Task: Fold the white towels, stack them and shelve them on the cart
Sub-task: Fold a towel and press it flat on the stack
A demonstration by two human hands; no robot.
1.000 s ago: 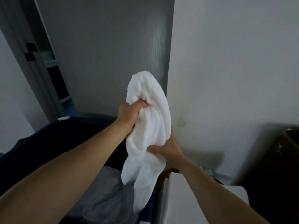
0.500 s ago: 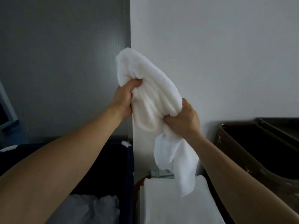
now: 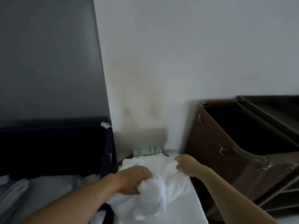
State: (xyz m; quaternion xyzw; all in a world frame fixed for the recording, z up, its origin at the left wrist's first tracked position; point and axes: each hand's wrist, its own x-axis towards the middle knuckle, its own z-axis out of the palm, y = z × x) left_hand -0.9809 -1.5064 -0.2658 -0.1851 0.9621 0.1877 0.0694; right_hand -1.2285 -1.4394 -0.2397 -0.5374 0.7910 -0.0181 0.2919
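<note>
Head view. White towel (image 3: pixel 159 180) lies bunched and crumpled, deep soft folds, no clean edges showing. It sits low in the frame on a flat white surface (image 3: pixel 182 214), held between both hands.

Left hand (image 3: pixel 132 180) grips the near left part of the bundle: fingers curled down into a thick wad of cloth, back of the hand up. Right hand (image 3: pixel 186 164) is closed on the far right edge of the towel, fingers curled tight round a fold. The two grips are near each other, with the bulk of the cloth heaped between and below them. A loose lobe hangs toward the camera just below the left grip.

The surface runs on toward the camera from under the towel, smooth and pale. Just beyond the grips, against the wall, a green-and-white packet (image 3: pixel 146 151), partly hidden by the cloth.

Left of the left hand: a dark blue bin (image 3: pixel 53 143), pale linen (image 3: pixel 48 188) heaped inside. Right of the right hand: a brown cart (image 3: pixel 215 151) with a grey frame, its top bay dark. Above the grips, a white wall (image 3: pixel 194 54), faintly stained low down; a grey panel (image 3: pixel 48 54) to its left.
</note>
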